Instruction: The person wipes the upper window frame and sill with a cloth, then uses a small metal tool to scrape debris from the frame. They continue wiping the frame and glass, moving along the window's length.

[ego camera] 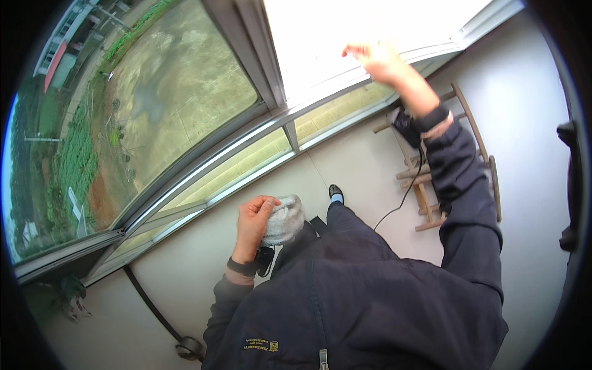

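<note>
My left hand (252, 226) grips a bunched light grey cloth (286, 219) in front of my dark jacket, above the floor. My right hand (377, 62) is raised to the right, in front of a very bright window pane (323, 32). Glare washes out its fingers, so whether they touch the glass or hold anything is unclear. Between the panes runs a dark metal window upright (254, 55), meeting a silvery lower rail (259, 134). Each wrist wears a strapped black device, seen at the right wrist (406, 125) and left wrist (264, 261).
A wooden frame of poles and rungs (423, 194) lies near my right arm. From the right wrist device a black cable (400, 203) hangs down. A dark pole (152, 300) with a round metal end (188, 347) is at lower left. Outside the left pane (185, 83) spreads a paved yard.
</note>
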{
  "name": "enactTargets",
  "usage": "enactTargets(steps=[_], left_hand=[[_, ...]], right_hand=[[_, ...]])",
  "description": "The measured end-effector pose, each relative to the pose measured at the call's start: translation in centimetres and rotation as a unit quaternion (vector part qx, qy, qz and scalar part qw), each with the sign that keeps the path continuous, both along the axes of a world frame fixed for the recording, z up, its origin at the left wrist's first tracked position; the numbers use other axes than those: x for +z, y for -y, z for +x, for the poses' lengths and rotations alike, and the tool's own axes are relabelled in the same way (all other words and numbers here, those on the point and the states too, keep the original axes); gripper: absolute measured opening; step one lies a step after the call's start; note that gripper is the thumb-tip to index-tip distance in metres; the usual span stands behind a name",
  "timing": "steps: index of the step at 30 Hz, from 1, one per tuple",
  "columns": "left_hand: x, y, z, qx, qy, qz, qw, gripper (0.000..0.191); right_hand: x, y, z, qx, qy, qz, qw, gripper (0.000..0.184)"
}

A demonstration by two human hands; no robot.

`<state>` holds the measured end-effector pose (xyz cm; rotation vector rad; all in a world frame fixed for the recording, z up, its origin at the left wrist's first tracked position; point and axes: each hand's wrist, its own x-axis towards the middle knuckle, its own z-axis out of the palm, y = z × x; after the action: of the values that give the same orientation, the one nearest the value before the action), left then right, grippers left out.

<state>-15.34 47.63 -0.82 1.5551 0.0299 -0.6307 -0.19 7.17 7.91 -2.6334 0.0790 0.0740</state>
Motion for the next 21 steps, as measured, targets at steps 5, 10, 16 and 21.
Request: enactTargets(steps=[5, 10, 16, 21], left_hand=[[-0.5, -0.1, -0.5, 0.016, -0.004, -0.004, 1.0, 0.022], [-1.1, -0.4, -0.8, 0.027, -0.019, 0.009, 0.999, 0.021], [-1.3, -0.6, -0.9, 0.042, 0.018, 0.024, 0.999, 0.019], [-1.6, -0.7, -0.5, 0.05, 0.008, 0.008, 0.999, 0.021]], right_hand=[[-4.2, -4.1, -2.7, 0.122, 0.151, 0.065, 0.979, 0.014], [-5.0, -6.4, -2.6, 0.139, 0.124, 0.093, 0.978, 0.012], [-4.3, -7.6, -1.5, 0.162, 0.156, 0.11, 0.968, 0.006], [-4.5, -8.5, -0.8, 0.198, 0.121, 0.091, 0.968, 0.007]])
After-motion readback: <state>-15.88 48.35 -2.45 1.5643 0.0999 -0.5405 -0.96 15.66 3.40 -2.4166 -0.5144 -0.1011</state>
